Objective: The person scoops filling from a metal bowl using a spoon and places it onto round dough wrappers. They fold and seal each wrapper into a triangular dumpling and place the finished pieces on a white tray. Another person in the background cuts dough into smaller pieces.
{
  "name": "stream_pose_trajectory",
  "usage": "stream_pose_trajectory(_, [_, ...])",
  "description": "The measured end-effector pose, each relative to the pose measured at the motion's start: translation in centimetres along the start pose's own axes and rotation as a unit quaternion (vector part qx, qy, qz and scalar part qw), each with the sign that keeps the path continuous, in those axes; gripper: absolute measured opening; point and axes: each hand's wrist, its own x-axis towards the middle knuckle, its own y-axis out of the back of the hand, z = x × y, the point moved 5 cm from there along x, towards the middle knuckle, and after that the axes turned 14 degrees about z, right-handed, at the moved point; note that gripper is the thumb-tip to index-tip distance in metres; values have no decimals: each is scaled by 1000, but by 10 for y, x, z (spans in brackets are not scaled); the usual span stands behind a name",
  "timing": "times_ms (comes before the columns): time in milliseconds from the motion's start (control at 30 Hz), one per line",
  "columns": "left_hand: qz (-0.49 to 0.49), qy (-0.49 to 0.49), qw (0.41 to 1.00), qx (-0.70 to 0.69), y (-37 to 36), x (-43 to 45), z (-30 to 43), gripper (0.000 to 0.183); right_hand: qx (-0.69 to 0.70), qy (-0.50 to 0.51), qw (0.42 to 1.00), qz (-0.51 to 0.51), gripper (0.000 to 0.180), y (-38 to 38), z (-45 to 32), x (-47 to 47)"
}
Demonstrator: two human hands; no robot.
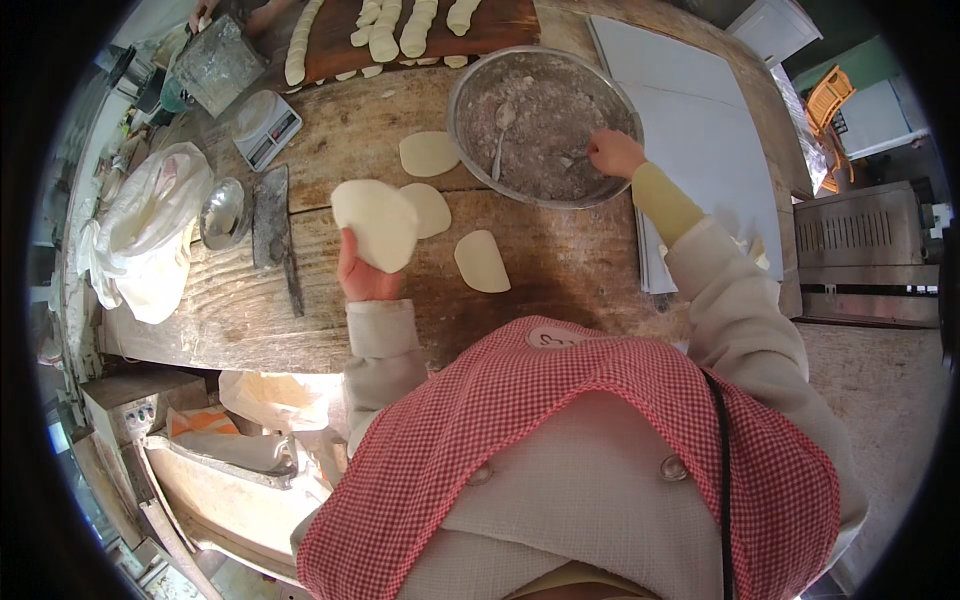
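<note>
A flat dough round [375,221] lies across the palm and fingers of my left hand [364,274], held above the wooden table. My right hand [619,154] reaches into a large steel bowl [469,161] of crumbly brownish filling [547,127]. It grips a metal spoon [572,158], whose bowl end sits in the filling. A second spoon [500,142] rests in the bowl's left part with nobody holding it. Three more pieces lie on the table: a dough round [427,154] by the bowl, a partly covered round [429,211], and a flat-edged piece [482,261] nearer me.
Rolled dough lengths [385,34] lie on a dark board [502,26] at the back. A kitchen scale [268,127], a cleaver [271,217], a small metal bowl [223,214] and a plastic bag [150,217] are left. White boards [705,142] lie right. Another person's hand [201,15] shows top left.
</note>
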Motion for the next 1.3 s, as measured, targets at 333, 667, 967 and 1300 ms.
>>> stream_pose_trajectory(333, [65, 290, 953, 62, -62, 47, -152, 56, 264, -84, 961, 9, 20, 53, 22, -18])
stream_pose_trajectory(667, [22, 231, 973, 7, -87, 83, -225, 48, -41, 169, 935, 309, 30, 107, -78, -103])
stream_pose_trajectory(967, [89, 257, 962, -11, -56, 39, -187, 40, 90, 201, 947, 235, 46, 47, -64, -94])
stream_pose_trajectory(1300, [16, 449, 881, 147, -2, -49, -236, 42, 304, 81, 943, 109, 42, 3, -64, -209])
